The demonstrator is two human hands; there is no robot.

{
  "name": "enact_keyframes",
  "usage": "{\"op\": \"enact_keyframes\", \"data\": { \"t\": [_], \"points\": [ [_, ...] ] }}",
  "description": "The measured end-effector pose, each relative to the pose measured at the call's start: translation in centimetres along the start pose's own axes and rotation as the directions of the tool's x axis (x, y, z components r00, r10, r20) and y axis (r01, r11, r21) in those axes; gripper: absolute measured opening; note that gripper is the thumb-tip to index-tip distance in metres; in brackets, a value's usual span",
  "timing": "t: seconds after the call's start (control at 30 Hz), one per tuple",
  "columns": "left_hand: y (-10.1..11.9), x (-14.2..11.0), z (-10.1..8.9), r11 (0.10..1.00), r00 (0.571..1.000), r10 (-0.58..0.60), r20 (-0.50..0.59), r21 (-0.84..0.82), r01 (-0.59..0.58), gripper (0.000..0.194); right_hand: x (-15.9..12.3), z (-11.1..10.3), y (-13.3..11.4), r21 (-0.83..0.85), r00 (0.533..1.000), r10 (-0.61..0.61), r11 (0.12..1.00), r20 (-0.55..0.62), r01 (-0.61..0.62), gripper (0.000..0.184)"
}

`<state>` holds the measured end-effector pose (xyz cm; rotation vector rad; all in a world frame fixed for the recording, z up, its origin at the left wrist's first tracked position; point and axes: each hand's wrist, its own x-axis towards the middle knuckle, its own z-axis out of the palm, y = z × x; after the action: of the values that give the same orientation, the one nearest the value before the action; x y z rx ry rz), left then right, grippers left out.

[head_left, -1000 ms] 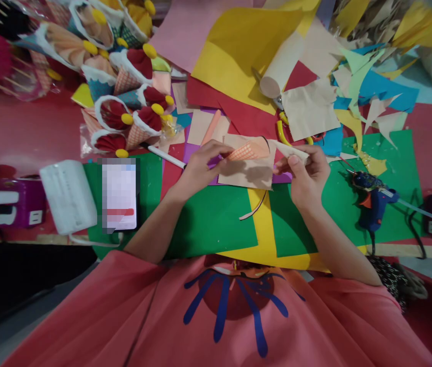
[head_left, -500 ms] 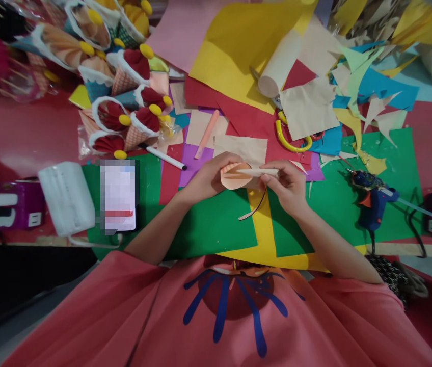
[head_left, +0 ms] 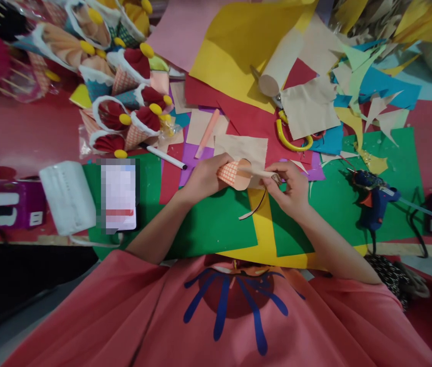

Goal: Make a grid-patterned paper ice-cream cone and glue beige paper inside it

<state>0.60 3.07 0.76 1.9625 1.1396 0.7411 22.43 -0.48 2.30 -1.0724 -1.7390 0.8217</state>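
Note:
My left hand [head_left: 205, 178] is closed round a small orange-and-white checked paper cone [head_left: 227, 173], its plain peach mouth turned to the right. Between the fingertips of my right hand [head_left: 291, 189] is a slim rolled tan paper cone [head_left: 262, 173], its narrow end pointing into the mouth of the checked cone. How deep it reaches inside I cannot tell. Under both hands lies a tan paper square [head_left: 235, 142]. A thin dark-edged paper strip [head_left: 254, 210] curls on the green sheet [head_left: 216, 219] just below them.
Finished cones with yellow pompoms [head_left: 139, 125] crowd the upper left. A phone [head_left: 118, 193], a white box-like object [head_left: 66, 198] and a marker [head_left: 166, 156] lie left. Yellow-handled scissors [head_left: 290, 145] rest under paper. A blue glue gun [head_left: 372, 204] lies right, near paper scraps [head_left: 376, 86].
The checked cone has turned in my left hand, so its checked side now shows more. The rolled tan cone has turned slightly in my right fingers, showing its wider end.

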Motion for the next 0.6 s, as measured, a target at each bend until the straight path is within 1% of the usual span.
{"op": "enact_keyframes", "data": {
  "t": [0.07,0.13,0.23,0.3,0.4,0.47,0.53,0.6],
  "points": [
    [0.0,-0.1,0.0,0.994,0.999,-0.024,0.022,0.104,0.021,0.014,0.3,0.1,-0.1,-0.053,0.999,-0.044,0.998,-0.008,0.044,0.008],
    [0.0,-0.1,0.0,0.972,0.998,-0.053,0.039,0.232,0.043,0.012,0.5,0.1,-0.1,-0.068,0.998,-0.067,0.995,0.01,0.068,0.01],
    [0.1,0.0,0.1,0.931,0.997,-0.07,0.02,0.361,0.058,0.01,0.6,0.2,0.0,-0.113,0.994,-0.107,0.988,0.006,0.107,0.009],
    [0.3,0.1,0.2,0.917,0.997,-0.076,0.01,0.392,0.066,0.01,0.6,0.3,0.0,-0.152,0.992,-0.124,0.981,-0.012,0.12,0.007],
    [0.8,0.3,0.2,0.892,0.994,-0.105,0.026,0.444,0.083,0.013,0.6,0.4,0.1,-0.16,0.995,-0.093,0.983,-0.031,0.087,0.008],
    [1.1,0.3,0.2,0.873,0.99,-0.132,0.042,0.477,0.096,0.013,0.5,0.5,0.1,-0.141,0.993,-0.118,0.984,-0.031,0.113,0.006],
    [1.3,0.3,0.2,0.866,0.987,-0.152,0.05,0.488,0.108,0.013,0.5,0.4,0.2,-0.115,0.986,-0.166,0.98,-0.007,0.164,0.011],
    [1.3,0.3,0.2,0.867,0.985,-0.165,0.051,0.484,0.12,0.014,0.6,0.3,0.2,-0.094,0.982,-0.185,0.978,0.02,0.186,0.014]
  ]
}}
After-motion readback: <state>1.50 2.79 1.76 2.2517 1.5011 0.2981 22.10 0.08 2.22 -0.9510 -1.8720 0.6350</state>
